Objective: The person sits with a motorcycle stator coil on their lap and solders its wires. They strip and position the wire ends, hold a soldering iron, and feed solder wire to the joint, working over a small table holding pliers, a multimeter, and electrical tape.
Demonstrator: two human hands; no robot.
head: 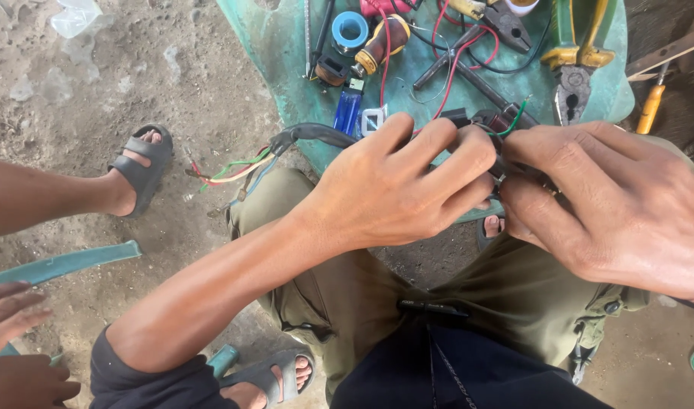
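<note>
Both hands meet right of centre in the frame over a black wiring connector (492, 121), from which a green wire loops up. The left hand (396, 185) has its fingers curled shut around the connector and the dark sheathed cable (317, 134) that runs left to a spray of coloured wire ends (229, 170). The right hand (627, 201) pinches the same connector from the other side, fingers closed on it. Just behind, at the upper centre, a green plastic stool seat (286, 45) bears a blue lighter (348, 110), a roll of blue tape (350, 30), a brown-handled screwdriver (381, 44), pliers (574, 60) and red wires. At the left edge, another person's sandalled foot (139, 170) rests on the dirt floor.
</note>
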